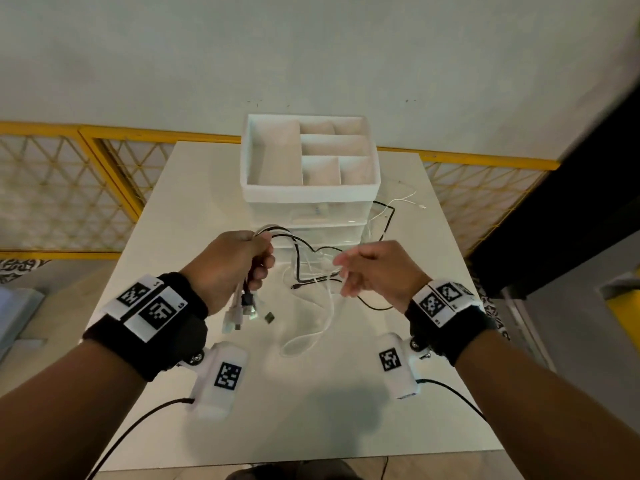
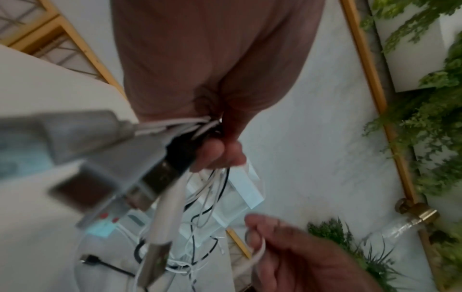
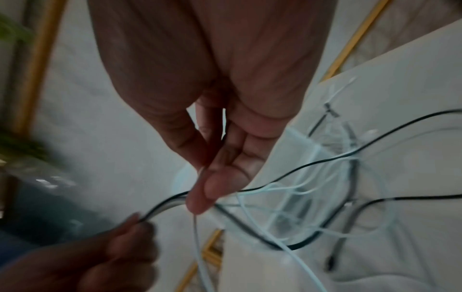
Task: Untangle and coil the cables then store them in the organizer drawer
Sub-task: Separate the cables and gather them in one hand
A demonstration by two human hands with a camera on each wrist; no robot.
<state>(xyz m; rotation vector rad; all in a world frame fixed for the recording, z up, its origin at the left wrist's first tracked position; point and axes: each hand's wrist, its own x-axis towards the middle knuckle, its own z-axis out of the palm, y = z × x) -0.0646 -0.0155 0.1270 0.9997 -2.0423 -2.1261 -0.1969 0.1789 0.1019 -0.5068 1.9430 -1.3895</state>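
Above the white table (image 1: 194,202), my left hand (image 1: 258,261) grips a bundle of black and white cables (image 1: 277,233). Their USB plugs (image 1: 242,313) hang below the fist. In the left wrist view the fingers (image 2: 217,154) curl round the bundle, with the plugs (image 2: 160,177) blurred in front. My right hand (image 1: 346,275) pinches one thin white cable (image 3: 197,237) between thumb and fingertips (image 3: 207,189). The loose tangle (image 1: 311,282) trails onto the table between the hands. The white organizer (image 1: 311,194) stands behind, with clear drawers (image 1: 308,216) below its open top tray.
More cable ends (image 1: 408,199) lie to the right of the organizer. A yellow lattice fence (image 1: 86,188) runs behind the table and a dark wall (image 1: 571,220) stands to the right. Green plants (image 2: 425,118) show in the left wrist view.
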